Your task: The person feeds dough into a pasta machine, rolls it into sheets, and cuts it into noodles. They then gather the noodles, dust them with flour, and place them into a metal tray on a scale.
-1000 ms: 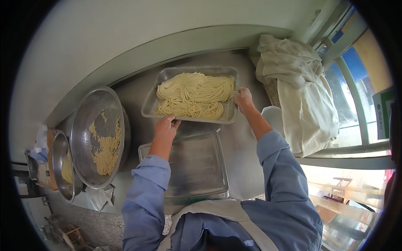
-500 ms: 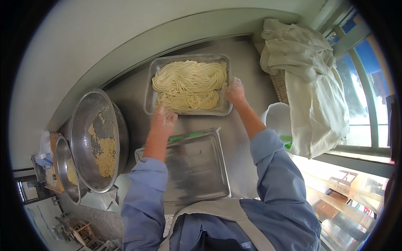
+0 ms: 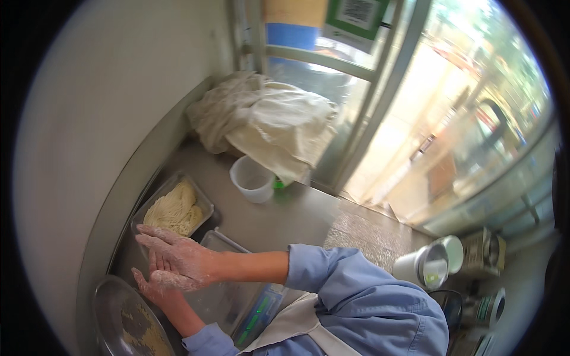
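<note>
My right hand (image 3: 185, 261) is floury, its fingers stretched out, and it lies over my left hand (image 3: 157, 289). The hands meet or nearly meet, palms toward each other; the left is partly covered and its fingers are extended. Neither holds anything that I can see. Just beyond the fingertips is a metal tray (image 3: 207, 209) with pale fresh noodles (image 3: 172, 209) in it. Below my right forearm sits a second, shallow metal tray (image 3: 228, 302), partly hidden, beside a scale with a lit green display (image 3: 256, 317).
A large metal bowl (image 3: 113, 314) with yellowish dough crumbs stands at the lower left. A white tub (image 3: 254, 181) is near a cloth-covered heap (image 3: 267, 121) by the glass door (image 3: 380, 118). White buckets (image 3: 412, 264) stand on the floor at right.
My hands have left the noodle tray's sides and come together. The view has swung to the right, so the door and floor buckets now show.
</note>
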Available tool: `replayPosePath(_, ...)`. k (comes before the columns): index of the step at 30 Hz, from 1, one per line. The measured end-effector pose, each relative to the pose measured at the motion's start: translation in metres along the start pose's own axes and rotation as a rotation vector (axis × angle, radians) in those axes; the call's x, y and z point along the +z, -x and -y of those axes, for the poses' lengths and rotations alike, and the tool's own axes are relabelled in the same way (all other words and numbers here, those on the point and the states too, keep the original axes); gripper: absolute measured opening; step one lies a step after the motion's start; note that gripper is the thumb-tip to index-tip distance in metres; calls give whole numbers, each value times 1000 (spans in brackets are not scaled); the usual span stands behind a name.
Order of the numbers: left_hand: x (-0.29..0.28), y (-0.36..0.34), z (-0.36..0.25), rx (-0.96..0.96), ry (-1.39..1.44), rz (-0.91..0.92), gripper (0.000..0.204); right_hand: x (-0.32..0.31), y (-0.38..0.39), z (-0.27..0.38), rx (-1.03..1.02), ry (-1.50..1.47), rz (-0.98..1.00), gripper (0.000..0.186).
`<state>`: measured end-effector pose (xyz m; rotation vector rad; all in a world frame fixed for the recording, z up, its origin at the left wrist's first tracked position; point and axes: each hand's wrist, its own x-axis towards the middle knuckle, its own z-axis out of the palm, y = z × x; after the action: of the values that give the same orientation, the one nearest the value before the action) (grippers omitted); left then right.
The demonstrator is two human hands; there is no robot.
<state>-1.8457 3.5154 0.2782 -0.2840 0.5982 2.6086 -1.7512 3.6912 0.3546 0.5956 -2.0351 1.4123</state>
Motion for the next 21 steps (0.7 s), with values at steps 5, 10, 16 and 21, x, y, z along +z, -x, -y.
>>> replayPosePath(5, 39, 56, 44, -182, -58, 244, 77, -27, 78, 64, 230, 232, -114, 76)
replayPosePath(10, 50, 98, 109, -268, -144, 213, 66, -66, 148, 124, 468, 204, -255, 80)
replayPosePath(16, 84, 142, 212, -507, -235, 293, 56, -143, 228, 182, 500, 238, -498, 85)
replayPosePath(21, 120, 199, 387, -689, -539, 634, 78, -250, 336, 228, 678, 424, -692, 93)
